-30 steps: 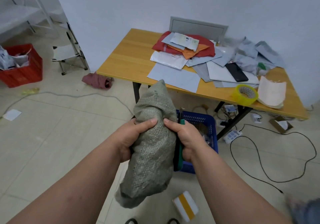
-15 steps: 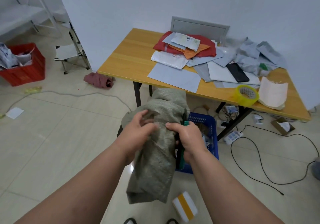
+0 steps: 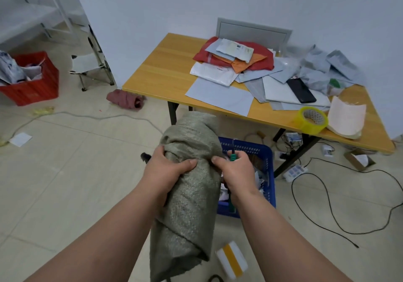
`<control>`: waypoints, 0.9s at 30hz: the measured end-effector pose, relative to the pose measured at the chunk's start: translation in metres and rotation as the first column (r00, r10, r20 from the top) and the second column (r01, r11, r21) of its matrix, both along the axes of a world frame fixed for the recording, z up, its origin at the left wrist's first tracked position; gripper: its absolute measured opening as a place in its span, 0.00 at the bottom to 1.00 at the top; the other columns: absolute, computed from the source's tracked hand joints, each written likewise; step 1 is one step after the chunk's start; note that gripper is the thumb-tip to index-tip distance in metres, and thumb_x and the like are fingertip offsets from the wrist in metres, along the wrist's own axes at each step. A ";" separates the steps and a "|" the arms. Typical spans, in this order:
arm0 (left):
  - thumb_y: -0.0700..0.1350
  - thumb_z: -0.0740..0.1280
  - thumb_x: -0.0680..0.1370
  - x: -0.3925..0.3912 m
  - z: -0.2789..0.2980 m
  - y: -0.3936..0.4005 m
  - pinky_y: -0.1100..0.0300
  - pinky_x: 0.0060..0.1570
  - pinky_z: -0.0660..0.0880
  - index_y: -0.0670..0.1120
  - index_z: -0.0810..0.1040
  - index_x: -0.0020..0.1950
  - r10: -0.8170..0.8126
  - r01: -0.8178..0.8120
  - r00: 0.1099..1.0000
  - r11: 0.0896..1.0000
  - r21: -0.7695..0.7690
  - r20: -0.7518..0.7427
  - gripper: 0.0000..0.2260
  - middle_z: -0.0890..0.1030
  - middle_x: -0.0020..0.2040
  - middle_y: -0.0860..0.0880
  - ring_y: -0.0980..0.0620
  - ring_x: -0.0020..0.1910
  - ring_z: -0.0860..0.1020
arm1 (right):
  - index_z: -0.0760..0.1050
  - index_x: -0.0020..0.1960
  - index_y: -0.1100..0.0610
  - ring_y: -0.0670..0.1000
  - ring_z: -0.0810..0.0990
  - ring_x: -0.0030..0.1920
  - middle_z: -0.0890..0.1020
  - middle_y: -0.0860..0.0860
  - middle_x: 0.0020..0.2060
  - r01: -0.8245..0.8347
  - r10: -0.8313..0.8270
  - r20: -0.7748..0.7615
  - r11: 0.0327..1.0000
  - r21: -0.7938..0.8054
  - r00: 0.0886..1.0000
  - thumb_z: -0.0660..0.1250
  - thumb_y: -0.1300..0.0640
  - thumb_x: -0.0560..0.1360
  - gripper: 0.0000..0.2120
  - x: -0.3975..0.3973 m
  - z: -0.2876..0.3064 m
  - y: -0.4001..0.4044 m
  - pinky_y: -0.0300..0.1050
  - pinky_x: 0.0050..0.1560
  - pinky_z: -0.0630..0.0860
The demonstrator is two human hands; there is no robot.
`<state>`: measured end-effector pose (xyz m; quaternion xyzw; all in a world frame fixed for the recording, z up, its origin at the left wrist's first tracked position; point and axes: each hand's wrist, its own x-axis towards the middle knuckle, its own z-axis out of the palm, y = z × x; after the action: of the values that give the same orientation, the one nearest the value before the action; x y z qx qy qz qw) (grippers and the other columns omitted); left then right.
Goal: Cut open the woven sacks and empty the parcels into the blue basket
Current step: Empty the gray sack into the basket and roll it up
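A limp grey-green woven sack [image 3: 192,192], bunched into a vertical roll, hangs in front of me. My left hand [image 3: 168,170] grips its left side at mid height. My right hand [image 3: 234,169] pinches the sack's right edge while also holding a green-handled cutter [image 3: 233,157] upright in its fist. Behind the sack, on the floor under the table's near edge, stands the blue basket [image 3: 267,161] with a few parcels inside, partly hidden by my right hand.
A wooden table [image 3: 165,74] carries mailers, a phone and a yellow tape roll [image 3: 310,120]. On the floor lie a white parcel with an orange stripe [image 3: 232,258], black cables [image 3: 327,205], a power strip, a maroon cloth [image 3: 125,99] and a red crate [image 3: 32,85] far left.
My left hand has regripped the sack lower on its left side, and the sack's top has been folded and bunched tighter. My right hand stays on the right edge with the cutter.
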<state>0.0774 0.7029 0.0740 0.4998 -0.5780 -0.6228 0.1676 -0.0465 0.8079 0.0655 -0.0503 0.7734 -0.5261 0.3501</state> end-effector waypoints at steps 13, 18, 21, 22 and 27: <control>0.53 0.69 0.76 -0.012 0.017 0.019 0.60 0.53 0.74 0.54 0.66 0.73 -0.135 0.159 0.979 0.974 0.162 -0.151 0.26 0.78 0.60 0.53 0.57 0.56 0.78 | 0.80 0.57 0.61 0.63 0.83 0.51 0.85 0.61 0.49 0.112 -0.006 0.368 0.958 -0.266 0.930 0.73 0.62 0.69 0.16 -0.016 -0.006 0.013 0.59 0.54 0.80; 0.60 0.78 0.64 -0.008 0.006 0.005 0.52 0.58 0.75 0.54 0.61 0.75 -0.105 0.133 0.989 0.943 0.306 -0.108 0.44 0.75 0.66 0.51 0.50 0.60 0.78 | 0.79 0.61 0.61 0.63 0.80 0.58 0.82 0.62 0.58 0.113 0.143 0.597 0.922 -0.370 0.789 0.71 0.59 0.64 0.25 -0.022 -0.009 0.021 0.60 0.60 0.75; 0.59 0.81 0.58 -0.007 0.006 0.001 0.43 0.59 0.76 0.52 0.68 0.71 -0.165 0.267 0.958 0.809 0.523 -0.234 0.45 0.80 0.62 0.45 0.43 0.58 0.81 | 0.78 0.63 0.60 0.61 0.81 0.56 0.83 0.61 0.57 0.025 0.253 0.587 0.906 -0.423 0.769 0.74 0.58 0.66 0.25 -0.019 -0.009 0.020 0.57 0.58 0.76; 0.56 0.82 0.58 -0.009 0.004 0.000 0.42 0.59 0.76 0.50 0.70 0.70 -0.160 0.269 0.956 0.814 0.514 -0.247 0.43 0.81 0.60 0.43 0.42 0.57 0.81 | 0.78 0.63 0.58 0.59 0.82 0.56 0.83 0.59 0.56 -0.025 0.235 0.515 0.924 -0.381 0.824 0.76 0.56 0.65 0.27 -0.018 -0.011 0.016 0.56 0.57 0.77; 0.50 0.82 0.56 -0.022 -0.006 0.001 0.45 0.57 0.77 0.54 0.71 0.66 -0.013 0.015 0.999 0.999 0.045 -0.043 0.40 0.82 0.57 0.48 0.45 0.54 0.81 | 0.72 0.52 0.55 0.54 0.79 0.44 0.81 0.56 0.48 0.113 -0.113 -0.008 0.993 0.019 0.994 0.76 0.49 0.68 0.19 -0.024 -0.023 0.010 0.54 0.49 0.78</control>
<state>0.0554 0.7037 0.0678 0.4861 -0.5635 -0.6474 0.1643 -0.0708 0.8182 0.0426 -0.0049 0.7812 -0.5374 0.3176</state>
